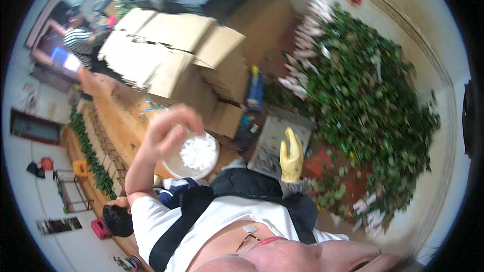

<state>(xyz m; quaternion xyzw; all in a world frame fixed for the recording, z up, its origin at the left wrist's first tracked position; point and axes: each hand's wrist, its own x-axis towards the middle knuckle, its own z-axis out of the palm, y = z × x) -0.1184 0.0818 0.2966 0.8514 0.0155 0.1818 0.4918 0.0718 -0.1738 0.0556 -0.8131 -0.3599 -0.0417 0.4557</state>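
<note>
My left hand (174, 128), bare and raised, has curled fingers that are blurred by motion. Whether it holds anything does not show. Just below and beside it is a round, pale bowl (174, 167) holding many small white pieces (197, 153). My right hand (291, 156) wears a yellow glove. Its fingers stretch upward, with a gap between them, and nothing visible in them. It stands over the right edge of a grey, worn tray-like surface (276, 132). To its right lies a big heap of green leafy stems (358, 95), some with pale pinkish-white wrapped bundles (297, 80) along its left side.
Stacked flat cardboard (171, 35) rises ahead on the left, with a blue box (255, 90) beside it. A person with dark hair (118, 216) is close at my left. Another in a striped top (78, 43) is farther off. A pink stool (100, 228) stands far left.
</note>
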